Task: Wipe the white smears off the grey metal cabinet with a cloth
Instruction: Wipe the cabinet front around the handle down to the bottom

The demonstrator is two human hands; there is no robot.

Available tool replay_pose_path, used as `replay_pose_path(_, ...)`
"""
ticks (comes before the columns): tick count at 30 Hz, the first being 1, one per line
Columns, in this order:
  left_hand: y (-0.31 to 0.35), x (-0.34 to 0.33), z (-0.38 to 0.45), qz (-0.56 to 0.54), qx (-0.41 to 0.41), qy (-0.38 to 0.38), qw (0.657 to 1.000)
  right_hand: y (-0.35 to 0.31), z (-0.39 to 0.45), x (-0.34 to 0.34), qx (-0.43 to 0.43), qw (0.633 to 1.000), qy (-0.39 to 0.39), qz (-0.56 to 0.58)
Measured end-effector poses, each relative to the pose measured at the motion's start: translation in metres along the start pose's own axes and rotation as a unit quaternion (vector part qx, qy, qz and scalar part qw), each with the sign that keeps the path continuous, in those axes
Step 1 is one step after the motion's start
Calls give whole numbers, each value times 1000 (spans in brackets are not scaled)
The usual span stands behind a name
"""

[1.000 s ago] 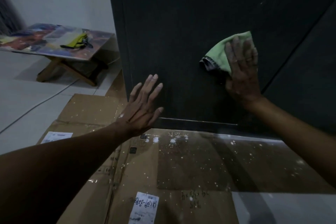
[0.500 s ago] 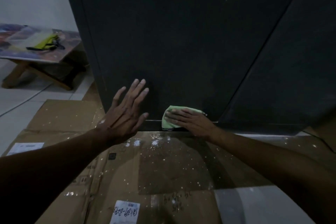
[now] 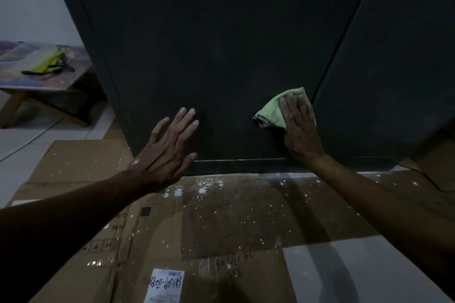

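Head view: paint-flecked cardboard [image 3: 221, 224] covers the floor nearest. Beyond it, the left hand [image 3: 165, 152] lies flat, fingers spread, on the grey metal cabinet [image 3: 221, 56]; the right hand [image 3: 300, 128] presses a green cloth [image 3: 273, 112] flat against the same panel, low down.

the cabinet [image 3: 221, 56] stands on the floor behind flattened cardboard [image 3: 221, 216]. on its lower front, the left hand [image 3: 167, 150] lies left of the right hand [image 3: 300, 130], which presses a cloth [image 3: 273, 113]. a desk [image 3: 37, 76] stands far left.
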State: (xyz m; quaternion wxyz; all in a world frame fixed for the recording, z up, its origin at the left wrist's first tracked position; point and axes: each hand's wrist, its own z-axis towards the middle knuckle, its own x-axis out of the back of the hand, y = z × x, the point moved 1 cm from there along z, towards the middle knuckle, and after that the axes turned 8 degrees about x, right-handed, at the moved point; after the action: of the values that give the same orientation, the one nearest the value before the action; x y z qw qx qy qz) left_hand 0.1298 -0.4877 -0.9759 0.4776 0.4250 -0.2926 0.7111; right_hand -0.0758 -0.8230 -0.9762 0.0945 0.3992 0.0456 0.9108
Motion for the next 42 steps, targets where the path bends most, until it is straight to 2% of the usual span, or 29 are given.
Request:
replay_pose_path(3, 6, -5, 2, -16, -5, 1, 1000, -12, -42, -24, 26, 996, -86, -3)
replay_pose_path(6, 5, -11, -1, -7, 1, 3, 1000, -15, -81, -46, 72, 966, -249, 22)
replay_pose_path(8, 1, -13, -8, 10, 12, 1, 1000, -19, -92, -57, 86, 950, -297, 37)
replay_pose_path(12, -5, -9, -23, 8, 29, -20, 999, -40, -73, -74, 124, 954, -272, 13)
replay_pose_path(17, -16, 6, -39, 18, 35, -18, 999, -91, -17, -84, 266, 930, -254, -21)
replay_pose_path(21, -25, 15, -46, 25, 38, -2, 999, -130, 7, -89, 313, 921, -224, -59)
replay_pose_path(27, -35, 28, -43, 36, 85, 19, 996, -184, 49, -109, 374, 907, -177, -79)
replay_pose_path(35, -50, 43, -61, 60, 96, 38, 993, -232, 97, -117, 385, 912, -126, -72)
replay_pose_path(42, -51, 67, -39, 17, 116, 85, 989, -207, 143, -73, 352, 934, -61, -18)
